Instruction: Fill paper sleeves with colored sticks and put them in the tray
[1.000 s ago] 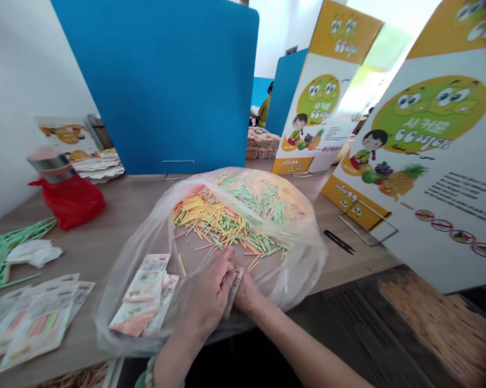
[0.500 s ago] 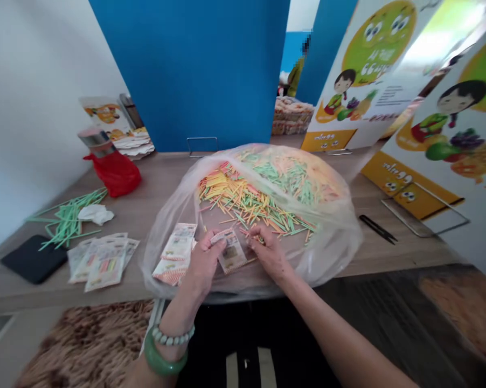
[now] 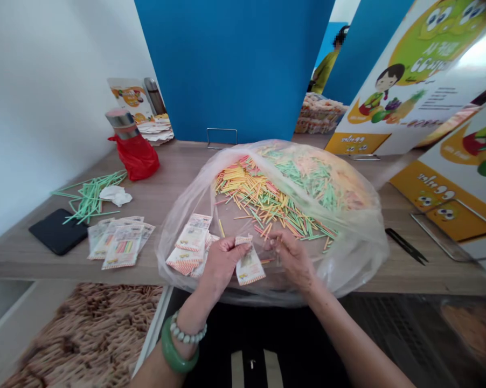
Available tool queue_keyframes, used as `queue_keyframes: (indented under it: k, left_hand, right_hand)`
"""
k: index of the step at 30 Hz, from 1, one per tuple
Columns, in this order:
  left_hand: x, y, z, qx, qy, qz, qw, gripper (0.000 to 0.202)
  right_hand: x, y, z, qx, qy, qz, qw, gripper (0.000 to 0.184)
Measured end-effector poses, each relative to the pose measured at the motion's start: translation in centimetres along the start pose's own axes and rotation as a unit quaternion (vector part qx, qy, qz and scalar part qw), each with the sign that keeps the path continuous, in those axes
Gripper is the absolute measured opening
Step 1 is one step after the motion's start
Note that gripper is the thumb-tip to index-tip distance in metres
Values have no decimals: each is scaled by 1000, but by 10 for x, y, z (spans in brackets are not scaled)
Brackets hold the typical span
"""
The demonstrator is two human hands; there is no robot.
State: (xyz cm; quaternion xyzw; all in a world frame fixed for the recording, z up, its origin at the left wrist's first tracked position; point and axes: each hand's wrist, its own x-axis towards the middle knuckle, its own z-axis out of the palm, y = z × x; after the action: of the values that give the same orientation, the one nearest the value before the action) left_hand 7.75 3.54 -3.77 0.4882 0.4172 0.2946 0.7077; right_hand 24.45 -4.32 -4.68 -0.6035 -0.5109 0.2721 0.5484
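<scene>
Left hand [image 3: 222,262] is pinching a small printed packet [image 3: 250,269] over the clear bag [image 3: 358,245], near side. Right hand [image 3: 296,262] is half-curled just right, can't tell if it's holding anything. Colored sticks [image 3: 263,196] lie beyond.

Laid out across a tabletop [image 3: 178,167], before a partition [image 3: 235,64].
Centred on a bag [image 3: 358,248] with sticks [image 3: 251,188] inside; bordered left by packets [image 3: 125,247], right by tweezers [image 3: 406,246].
</scene>
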Motion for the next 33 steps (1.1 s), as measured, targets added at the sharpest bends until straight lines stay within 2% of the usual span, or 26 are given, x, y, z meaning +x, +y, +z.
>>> queue_keyframes:
  k: [2, 5, 9, 11, 13, 15, 16, 19, 22, 24, 28, 30, 33]
  left_hand:
    - [0, -3, -2, 71, 1, 42, 997, 30]
    - [-3, -1, -5, 139, -22, 90, 986, 20]
    - [-10, 10, -9, 122, -59, 78, 988, 12]
    - [-13, 14, -9, 118, -49, 77, 989, 11]
    - [-15, 16, -8, 133, -19, 87, 987, 15]
    - [-16, 17, -6, 134, 17, 87, 987, 27]
    - [-16, 16, -5, 120, 28, 79, 989, 32]
    - [-16, 17, -3, 82, 8, 56, 995, 22]
    - [-16, 18, -5, 118, -11, 89, 989, 21]
    - [-16, 18, -8, 135, 7, 101, 986, 21]
    - [-15, 14, -13, 110, 33, 46, 992, 30]
    - [-16, 14, -12, 97, 13, 33, 995, 30]
    - [-20, 17, -10, 107, -61, 68, 990, 27]
  right_hand:
    - [5, -11, 1, 69, 31, -4, 997, 10]
    - [11, -24, 7, 150, 40, -2, 988, 9]
    - [11, -29, 13, 147, 31, 23, 988, 12]
    - [10, -30, 14, 138, -4, 64, 988, 24]
    - [10, -33, 16, 133, -76, 121, 981, 29]
    - [10, -36, 21, 114, -137, 157, 971, 18]
    - [10, -38, 23, 102, -147, 162, 970, 11]
    - [10, -40, 29, 108, -118, 169, 973, 6]
    - [6, -39, 32, 145, -109, 187, 965, 8]
    - [3, -38, 33, 163, -119, 194, 960, 10]
    - [0, -39, 32, 199, -150, 199, 948, 13]
    - [0, -40, 33, 209, -139, 205, 946, 14]
    - [0, -39, 38, 238, -93, 224, 940, 18]
